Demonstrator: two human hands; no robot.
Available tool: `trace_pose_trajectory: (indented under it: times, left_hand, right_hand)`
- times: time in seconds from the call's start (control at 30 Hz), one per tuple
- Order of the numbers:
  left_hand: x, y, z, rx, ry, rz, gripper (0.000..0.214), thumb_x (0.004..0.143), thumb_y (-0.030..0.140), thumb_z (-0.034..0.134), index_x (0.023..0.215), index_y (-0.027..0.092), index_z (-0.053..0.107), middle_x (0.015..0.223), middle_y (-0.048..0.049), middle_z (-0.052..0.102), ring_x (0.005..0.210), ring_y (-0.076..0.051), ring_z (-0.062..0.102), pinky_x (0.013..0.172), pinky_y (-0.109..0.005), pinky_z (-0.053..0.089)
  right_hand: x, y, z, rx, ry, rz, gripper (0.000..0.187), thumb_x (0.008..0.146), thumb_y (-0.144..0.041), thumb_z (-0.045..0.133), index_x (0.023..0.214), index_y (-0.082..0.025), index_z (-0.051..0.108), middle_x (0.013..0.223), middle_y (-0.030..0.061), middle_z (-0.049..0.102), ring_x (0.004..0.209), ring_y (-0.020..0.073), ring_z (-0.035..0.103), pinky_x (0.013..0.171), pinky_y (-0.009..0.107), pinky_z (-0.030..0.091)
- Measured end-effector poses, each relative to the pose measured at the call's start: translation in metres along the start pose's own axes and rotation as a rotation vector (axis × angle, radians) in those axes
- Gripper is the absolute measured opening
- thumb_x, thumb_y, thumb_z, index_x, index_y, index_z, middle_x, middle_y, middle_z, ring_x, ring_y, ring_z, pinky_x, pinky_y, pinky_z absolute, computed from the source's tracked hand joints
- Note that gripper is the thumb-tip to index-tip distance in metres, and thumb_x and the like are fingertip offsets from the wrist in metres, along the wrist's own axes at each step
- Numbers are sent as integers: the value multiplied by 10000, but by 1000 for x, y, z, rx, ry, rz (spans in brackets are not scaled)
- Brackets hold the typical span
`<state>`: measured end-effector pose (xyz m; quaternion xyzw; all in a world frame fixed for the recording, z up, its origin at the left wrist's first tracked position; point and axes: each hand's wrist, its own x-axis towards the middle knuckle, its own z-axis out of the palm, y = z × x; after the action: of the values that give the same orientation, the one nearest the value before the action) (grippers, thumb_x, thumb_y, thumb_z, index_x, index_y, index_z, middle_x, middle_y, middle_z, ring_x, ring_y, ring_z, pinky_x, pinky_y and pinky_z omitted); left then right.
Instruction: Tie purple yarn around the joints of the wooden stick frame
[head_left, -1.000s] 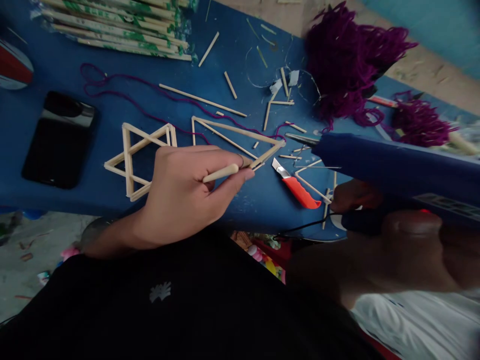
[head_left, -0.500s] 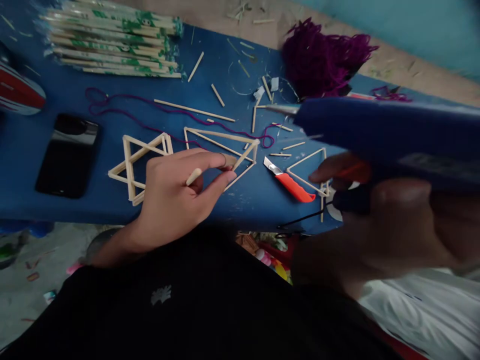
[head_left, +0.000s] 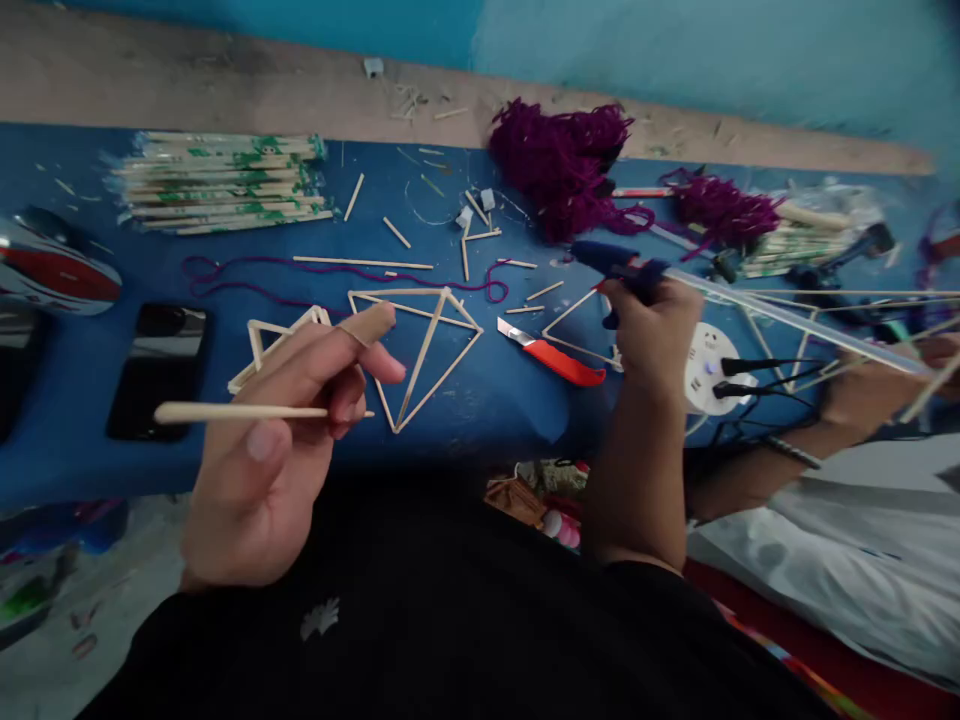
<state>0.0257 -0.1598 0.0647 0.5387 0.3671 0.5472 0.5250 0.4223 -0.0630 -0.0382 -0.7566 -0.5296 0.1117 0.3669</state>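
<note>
In my left hand (head_left: 277, 450), raised in front of the table's near edge, a wooden chopstick (head_left: 240, 411) is held between the fingers, its thick end pointing left. Just beyond that hand lies a kite-shaped frame of glued sticks (head_left: 421, 360), crossed by an inner stick. A second stick frame (head_left: 259, 350) is partly hidden behind the hand. My right hand (head_left: 649, 325) grips a blue glue gun (head_left: 611, 260), with a long clear glue stick (head_left: 795, 325) running out of its back. Between my hands rests a red-handled utility knife (head_left: 562, 362), and near the gun a small stick triangle (head_left: 574, 345).
Wrapped chopsticks (head_left: 225, 185), a black phone (head_left: 157, 370) and purple yarn (head_left: 555, 165) occupy the blue table (head_left: 465, 450). A white power socket (head_left: 709, 370) with plugged cords sits at right. Beside it, another person's hand (head_left: 870, 390) is close to more stick frames.
My left hand has left the kite-shaped frame and come back toward me, still with the chopstick. The glue gun has moved away from the camera, down over the table. The view has shifted.
</note>
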Motion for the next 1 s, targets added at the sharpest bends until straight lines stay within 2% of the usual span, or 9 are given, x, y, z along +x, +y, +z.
trace_pose_trajectory:
  times: [0.17,0.37,0.47,0.6,0.73,0.8,0.9,0.93,1.0]
  left_hand:
    - [-10,-9,8,-56,122,4,349,1055,454,573,1143,243,837,925,-93,737,660,-152,517,520,-315,431]
    - [-22,-12,12,-128,32,-24,400,1098,452,507,1243,234,810,853,-79,732,520,-90,402,433,-275,246]
    - [-21,-14,13,-145,5,-82,370,1087,423,541,1241,229,817,837,-82,729,532,-89,410,447,-264,266]
    - [-23,-17,15,-135,-26,-130,282,1100,292,562,1232,276,810,805,-39,747,488,-55,429,428,-215,296]
    - [-26,-14,14,112,12,-36,285,1093,252,587,1280,302,795,935,-37,816,490,-63,498,425,-227,384]
    - [-23,-11,12,331,94,81,265,1046,244,670,1257,323,808,975,-22,828,533,-95,561,465,-266,467]
    - [-14,-6,9,645,184,236,210,997,228,734,1143,332,843,986,2,830,685,-157,699,628,-337,600]
    - [-10,-5,9,731,197,269,193,998,225,729,1111,327,847,1007,5,832,763,-178,739,702,-359,627]
    - [-1,-7,9,865,208,334,190,1012,228,704,1107,318,843,1066,5,836,884,-210,778,802,-391,643]
  right_hand:
    - [3,1,21,36,-20,29,190,804,-338,745,896,-175,781,727,18,620,696,158,550,709,329,511]
    - [8,0,24,44,-84,50,241,793,-306,744,999,-186,781,840,43,698,792,191,627,806,367,545]
    - [6,-2,22,37,-78,52,262,770,-290,755,1007,-183,787,906,58,740,846,213,674,868,392,562]
    - [-2,-7,16,-13,-87,53,371,737,-303,790,1090,-187,787,1024,79,780,940,255,712,966,444,571]
    - [-20,-9,2,-84,-101,14,510,746,-380,819,1232,-233,766,1226,97,776,1157,333,719,1082,525,543]
    - [-36,-11,-5,-122,7,-5,547,736,-407,840,1245,-226,755,1233,123,773,1173,370,711,1095,577,526]
    - [-63,-26,-10,-171,294,-45,291,785,-394,801,1037,-254,765,982,108,770,971,353,710,1003,602,527]
    - [-72,-34,-9,-139,336,-86,176,830,-393,762,964,-280,751,911,81,745,895,322,694,945,574,538]
    - [-84,-57,-4,35,267,-195,111,906,-419,700,895,-311,726,850,33,706,786,256,660,814,484,549]
